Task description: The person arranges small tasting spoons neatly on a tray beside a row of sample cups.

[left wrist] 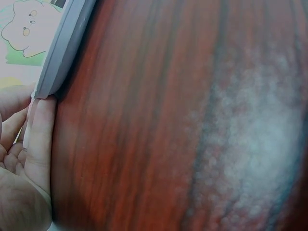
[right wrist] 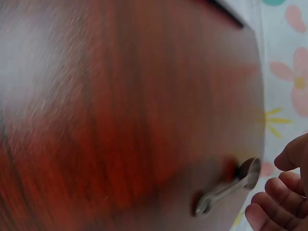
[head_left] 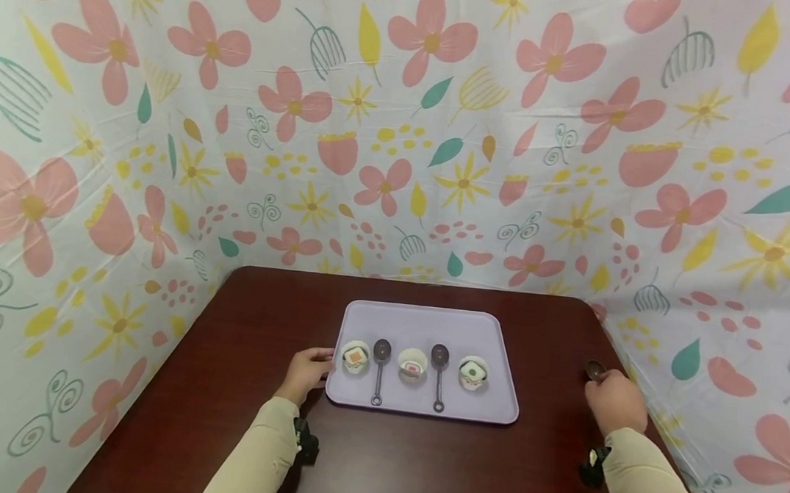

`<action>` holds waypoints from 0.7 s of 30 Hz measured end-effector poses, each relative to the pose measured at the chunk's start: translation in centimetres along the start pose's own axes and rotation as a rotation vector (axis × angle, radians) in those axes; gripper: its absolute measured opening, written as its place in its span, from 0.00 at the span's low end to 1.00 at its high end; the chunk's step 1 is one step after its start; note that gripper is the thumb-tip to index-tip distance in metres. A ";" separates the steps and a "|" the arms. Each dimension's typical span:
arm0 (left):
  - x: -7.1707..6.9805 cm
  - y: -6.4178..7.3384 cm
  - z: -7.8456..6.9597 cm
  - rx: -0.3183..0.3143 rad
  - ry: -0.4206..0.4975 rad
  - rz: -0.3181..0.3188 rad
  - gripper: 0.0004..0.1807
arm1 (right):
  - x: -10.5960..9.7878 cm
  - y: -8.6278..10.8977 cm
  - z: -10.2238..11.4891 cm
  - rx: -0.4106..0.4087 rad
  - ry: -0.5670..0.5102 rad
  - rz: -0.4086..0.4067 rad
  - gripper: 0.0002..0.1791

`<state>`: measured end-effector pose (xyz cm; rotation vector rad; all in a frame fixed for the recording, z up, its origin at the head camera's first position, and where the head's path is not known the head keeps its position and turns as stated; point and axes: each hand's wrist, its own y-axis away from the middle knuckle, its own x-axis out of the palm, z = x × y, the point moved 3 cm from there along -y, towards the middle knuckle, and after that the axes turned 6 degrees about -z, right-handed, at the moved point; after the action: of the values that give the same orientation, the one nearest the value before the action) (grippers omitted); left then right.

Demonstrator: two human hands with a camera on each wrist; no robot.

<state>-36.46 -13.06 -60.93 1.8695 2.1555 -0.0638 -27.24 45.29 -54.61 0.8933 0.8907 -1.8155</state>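
My left hand [head_left: 305, 375] is at the left edge of a pale lilac tray [head_left: 425, 321], pinching its rim between thumb and fingers. On the tray stand three small white cups in a row: the left one [head_left: 355, 356] shows an orange square, the middle one [head_left: 412, 366] a pinkish patch, the right one [head_left: 472, 373] a green spot. A dark spoon [head_left: 381, 360] and a second spoon [head_left: 439, 366] lie between them. At the table's right side my right hand [head_left: 616, 405] is beside a third spoon [right wrist: 224, 192] on the wood, its fingers loosely bent and apart from it.
The dark red-brown table [head_left: 386, 459] carries the tray near its middle. Flower-printed cloth [head_left: 387, 128] hangs behind it and along both sides, close to the table's right edge. A cartoon print [left wrist: 29, 29] shows on the tray's surface in the left wrist view.
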 end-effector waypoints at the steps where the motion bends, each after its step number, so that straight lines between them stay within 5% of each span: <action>1: 0.0 0.0 0.0 0.003 0.001 0.001 0.19 | 0.1 0.0 -0.3 0.004 0.003 0.000 0.18; 15: 0.0 -0.1 0.2 -0.002 -0.006 -0.010 0.18 | 1.4 0.7 -2.7 0.084 0.020 0.098 0.19; 21: 0.0 -0.2 0.3 -0.008 -0.007 -0.014 0.18 | 1.8 0.4 -3.4 0.078 0.028 0.076 0.19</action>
<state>-36.61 -13.11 -61.22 1.8473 2.1613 -0.0647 -26.81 47.37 -57.86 0.9905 0.7977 -1.7861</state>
